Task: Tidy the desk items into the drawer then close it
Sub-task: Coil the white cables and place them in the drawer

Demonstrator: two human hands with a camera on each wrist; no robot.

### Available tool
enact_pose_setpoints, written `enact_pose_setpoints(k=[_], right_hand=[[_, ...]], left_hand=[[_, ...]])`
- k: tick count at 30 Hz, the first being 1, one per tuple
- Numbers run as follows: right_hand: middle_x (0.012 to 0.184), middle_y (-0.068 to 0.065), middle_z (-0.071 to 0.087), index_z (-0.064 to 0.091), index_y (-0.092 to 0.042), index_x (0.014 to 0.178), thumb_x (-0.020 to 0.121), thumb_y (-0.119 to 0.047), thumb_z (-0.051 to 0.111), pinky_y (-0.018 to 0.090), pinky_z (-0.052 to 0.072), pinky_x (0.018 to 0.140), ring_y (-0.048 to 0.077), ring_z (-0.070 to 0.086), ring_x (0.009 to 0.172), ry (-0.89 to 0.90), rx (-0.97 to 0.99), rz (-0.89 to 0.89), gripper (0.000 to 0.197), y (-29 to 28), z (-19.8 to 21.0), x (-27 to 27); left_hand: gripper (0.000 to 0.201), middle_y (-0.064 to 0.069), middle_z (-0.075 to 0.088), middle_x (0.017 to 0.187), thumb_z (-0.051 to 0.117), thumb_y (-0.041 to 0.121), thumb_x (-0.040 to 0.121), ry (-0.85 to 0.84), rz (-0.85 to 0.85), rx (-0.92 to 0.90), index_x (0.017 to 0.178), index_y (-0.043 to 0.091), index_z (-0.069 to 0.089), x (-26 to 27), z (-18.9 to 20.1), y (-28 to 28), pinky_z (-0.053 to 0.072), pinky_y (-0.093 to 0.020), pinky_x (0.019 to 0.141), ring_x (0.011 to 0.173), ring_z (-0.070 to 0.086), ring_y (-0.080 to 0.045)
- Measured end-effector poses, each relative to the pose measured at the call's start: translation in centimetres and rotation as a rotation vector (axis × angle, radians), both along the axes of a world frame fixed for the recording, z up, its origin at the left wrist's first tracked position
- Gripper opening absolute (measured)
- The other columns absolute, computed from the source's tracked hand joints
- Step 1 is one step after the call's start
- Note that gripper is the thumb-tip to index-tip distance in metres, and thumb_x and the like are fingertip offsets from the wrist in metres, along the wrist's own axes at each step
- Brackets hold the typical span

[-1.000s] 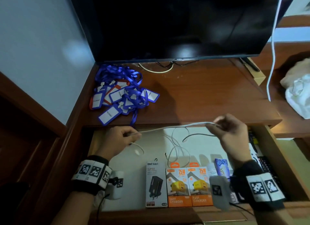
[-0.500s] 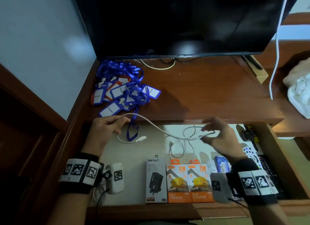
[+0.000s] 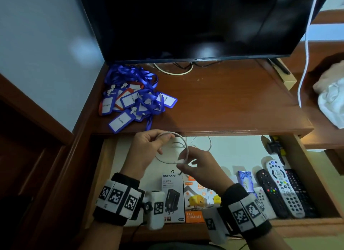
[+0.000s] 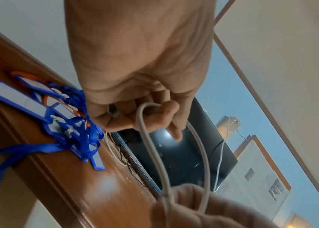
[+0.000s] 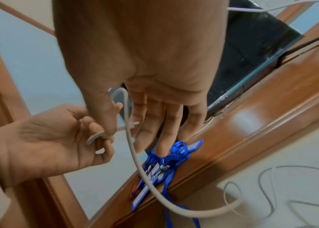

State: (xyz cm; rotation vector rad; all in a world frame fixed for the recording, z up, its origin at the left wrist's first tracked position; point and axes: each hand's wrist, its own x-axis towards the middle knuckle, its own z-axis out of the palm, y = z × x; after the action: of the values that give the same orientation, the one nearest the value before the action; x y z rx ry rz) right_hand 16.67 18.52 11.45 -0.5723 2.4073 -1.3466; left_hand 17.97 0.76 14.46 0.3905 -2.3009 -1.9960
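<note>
We have the thin white rubber-sheathed charging cable [image 3: 183, 147] held as a loop above the open wooden drawer [image 3: 316, 175]. Our left hand [image 3: 147, 151] pinches the loop's top between thumb and curled fingers; our right hand [image 3: 201, 170] pinches its lower side, other fingers extended. The loop stands roughly upright between the two grips, which sit close together, the left one nearer the front edge of the brown wooden bench [image 3: 223, 100]. The cable's slack tail trails down onto the drawer's pale floor behind our right hand. That hand hides where the tail leaves the loop, and we cannot make out either plug end. On the bench, left of the drawer's middle, a heap of blue ribbon lanyards with badge holders [image 3: 134, 99] waits.
</note>
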Motion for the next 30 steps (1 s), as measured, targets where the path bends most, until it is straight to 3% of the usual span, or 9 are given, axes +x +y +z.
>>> enact_pose_setpoints(k=[3, 8, 11, 13, 15, 18, 22, 27, 30], right_hand=[[0.083, 0.017, 0.062, 0.061, -0.006, 0.082, 0.084, -0.01, 0.07, 0.04, 0.053, 0.07, 0.021, 0.06, 0.074, -0.078, -0.176, -0.101, 0.01, 1.1, 0.2, -0.5], [0.073, 0.034, 0.058, 0.057, 0.011, 0.084, 0.09, 0.005, 0.055, 0.021, 0.046, 0.059, 0.019, 0.059, 0.055, -0.119, -0.385, -0.239, 0.009, 3.3, 1.4, -1.4], [0.064, 0.02, 0.054, 0.06, 0.003, 0.078, 0.089, 0.003, 0.059, 0.026, 0.041, 0.053, 0.017, 0.048, 0.049, -0.094, -0.417, -0.315, 0.011, 4.5, 1.3, -2.1], [0.056, 0.0, 0.054, 0.058, -0.001, 0.075, 0.085, 0.004, 0.064, 0.022, 0.037, 0.05, 0.01, 0.042, 0.047, -0.08, -0.478, -0.38, 0.013, 5.3, 1.2, -2.7], [0.053, -0.009, 0.054, 0.053, -0.002, 0.074, 0.081, 0.008, 0.067, 0.013, 0.037, 0.049, 0.0, 0.044, 0.045, -0.047, -0.54, -0.42, 0.018, 5.8, 1.5, -3.0], [0.058, 0.0, 0.053, 0.053, 0.001, 0.076, 0.078, 0.007, 0.07, 0.01, 0.039, 0.051, -0.003, 0.049, 0.048, 0.012, -0.536, -0.45, 0.018, 6.3, 1.5, -3.2], [0.06, -0.006, 0.059, 0.055, 0.003, 0.076, 0.079, 0.005, 0.07, 0.013, 0.042, 0.054, 0.002, 0.05, 0.053, 0.016, -0.486, -0.487, 0.015, 6.0, 0.3, -3.2], [0.046, -0.003, 0.054, 0.065, 0.001, 0.064, 0.077, -0.001, 0.075, 0.013, 0.037, 0.045, 0.002, 0.044, 0.04, -0.004, -0.238, -0.415, 0.017, 3.8, -0.5, -2.0], [0.042, -0.008, 0.052, 0.067, -0.005, 0.062, 0.078, -0.008, 0.076, 0.012, 0.036, 0.044, 0.002, 0.044, 0.037, -0.022, -0.062, -0.237, 0.018, 2.4, -0.5, -1.2]], left_hand=[[0.025, 0.002, 0.037, 0.047, 0.058, 0.014, 0.091, -0.074, 0.043, 0.231, 0.069, 0.006, 0.066, 0.3, 0.0, -0.6, 0.04, -0.028, 0.061, 0.049, 0.043, -0.014], [0.038, 0.001, 0.028, 0.048, 0.066, 0.016, 0.081, -0.069, 0.031, 0.422, 0.046, 0.016, 0.05, 1.0, -0.2, -1.8, 0.035, -0.026, 0.053, 0.046, 0.034, -0.013], [0.032, 0.003, 0.026, 0.048, 0.067, 0.021, 0.069, -0.055, -0.014, 0.462, 0.043, 0.02, 0.05, 1.5, -0.3, -3.2, 0.034, -0.022, 0.049, 0.048, 0.03, -0.012], [0.025, 0.004, 0.027, 0.046, 0.066, 0.02, 0.071, -0.046, -0.029, 0.471, 0.047, 0.017, 0.057, 1.8, -0.2, -4.1, 0.034, -0.019, 0.047, 0.046, 0.031, -0.011], [0.022, 0.005, 0.031, 0.045, 0.061, 0.018, 0.076, -0.008, -0.005, 0.496, 0.055, 0.014, 0.065, 2.1, 0.0, -4.7, 0.036, -0.018, 0.048, 0.045, 0.033, -0.009], [0.032, 0.006, 0.036, 0.046, 0.049, 0.024, 0.084, 0.034, 0.052, 0.652, 0.064, 0.009, 0.069, 2.3, 0.6, -5.0, 0.035, -0.02, 0.052, 0.045, 0.033, -0.009], [0.038, 0.007, 0.032, 0.052, 0.043, 0.03, 0.087, 0.1, -0.011, 0.819, 0.084, 0.007, 0.073, 2.2, 1.4, -4.8, 0.04, -0.022, 0.058, 0.047, 0.034, -0.008], [0.034, 0.007, 0.031, 0.057, 0.039, 0.025, 0.094, 0.184, 0.073, 0.724, 0.106, 0.007, 0.065, 1.5, 1.2, -3.8, 0.042, -0.017, 0.055, 0.053, 0.033, -0.007], [0.032, 0.006, 0.036, 0.057, 0.045, 0.027, 0.092, 0.199, 0.133, 0.614, 0.1, 0.008, 0.07, 1.1, 0.7, -3.4, 0.038, -0.014, 0.054, 0.053, 0.036, -0.004]])
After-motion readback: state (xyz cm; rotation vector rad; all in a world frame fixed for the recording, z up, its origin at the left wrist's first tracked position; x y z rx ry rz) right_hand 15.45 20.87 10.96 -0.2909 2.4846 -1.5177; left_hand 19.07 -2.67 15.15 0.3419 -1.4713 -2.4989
